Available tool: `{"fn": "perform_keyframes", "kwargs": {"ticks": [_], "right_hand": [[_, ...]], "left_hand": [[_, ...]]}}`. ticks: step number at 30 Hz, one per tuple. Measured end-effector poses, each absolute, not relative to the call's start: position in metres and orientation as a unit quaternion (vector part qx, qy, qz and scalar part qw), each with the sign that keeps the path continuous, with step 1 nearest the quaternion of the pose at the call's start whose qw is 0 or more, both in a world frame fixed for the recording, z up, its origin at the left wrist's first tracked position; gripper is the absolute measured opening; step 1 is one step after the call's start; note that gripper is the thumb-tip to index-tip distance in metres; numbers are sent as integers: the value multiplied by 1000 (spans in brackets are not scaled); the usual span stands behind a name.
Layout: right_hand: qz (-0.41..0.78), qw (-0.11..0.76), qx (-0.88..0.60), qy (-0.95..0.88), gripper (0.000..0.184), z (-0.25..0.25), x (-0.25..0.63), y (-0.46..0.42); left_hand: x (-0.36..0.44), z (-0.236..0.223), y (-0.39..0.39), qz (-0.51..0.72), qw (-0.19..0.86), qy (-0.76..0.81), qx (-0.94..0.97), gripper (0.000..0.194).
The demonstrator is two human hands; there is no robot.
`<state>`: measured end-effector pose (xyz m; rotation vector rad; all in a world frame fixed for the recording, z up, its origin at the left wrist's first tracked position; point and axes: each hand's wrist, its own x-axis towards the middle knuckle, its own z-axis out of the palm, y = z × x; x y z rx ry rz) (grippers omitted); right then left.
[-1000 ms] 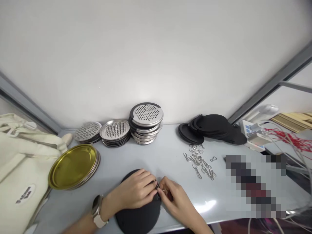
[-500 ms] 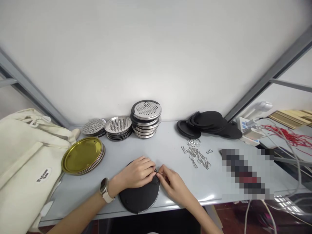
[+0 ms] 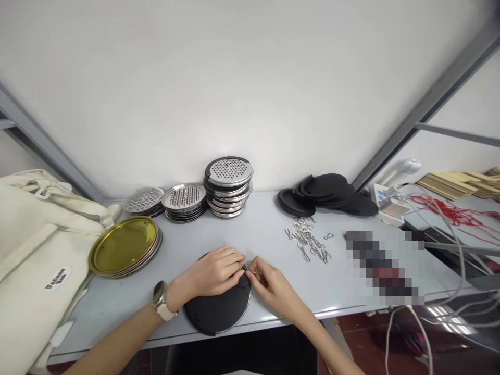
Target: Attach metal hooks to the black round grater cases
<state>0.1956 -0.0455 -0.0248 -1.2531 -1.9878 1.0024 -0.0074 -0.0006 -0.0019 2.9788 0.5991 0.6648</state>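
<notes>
Left hand (image 3: 214,272) clasping the rim of a black round disc (image 3: 216,312), right hand (image 3: 271,286) pinching a small metal clip (image 3: 252,272) at its edge, loose wire clips (image 3: 307,239) beyond to the right

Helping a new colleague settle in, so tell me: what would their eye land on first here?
The tallest thing is the stack of perforated steel discs at the back of the bench, with a pile of black discs to its right. Nearer the front, the left hand and right hand meet at the rim of a black round disc. A gold-coloured stack of metal lids shines at the left.
</notes>
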Motion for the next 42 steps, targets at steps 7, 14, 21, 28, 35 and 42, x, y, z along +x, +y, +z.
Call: {"fn": "perform_keyframes", "kwargs": {"ticks": [7,14,21,28,35,42], "right_hand": [[361,288,-474,-750,14,-23,196,-46],[358,291,-471,-752,12,-22,197,-47],[357,300,-464,-753,13,-24,197,-48],[359,305,-459,-753,13,-26,196,-48],[348,300,-457,-761,14,-24,197,-48],[352,291,-459,-762,14,-22,198,-48]], "left_hand": [[-7,-2,-2,203,-2,186,961,17],[-7,-2,-1,207,-3,190,960,19],[-7,-3,-2,190,8,193,963,19],[-7,3,-3,202,34,199,958,23],[-7,6,-5,215,54,230,947,30],[-6,4,-6,224,46,229,946,35]]}}
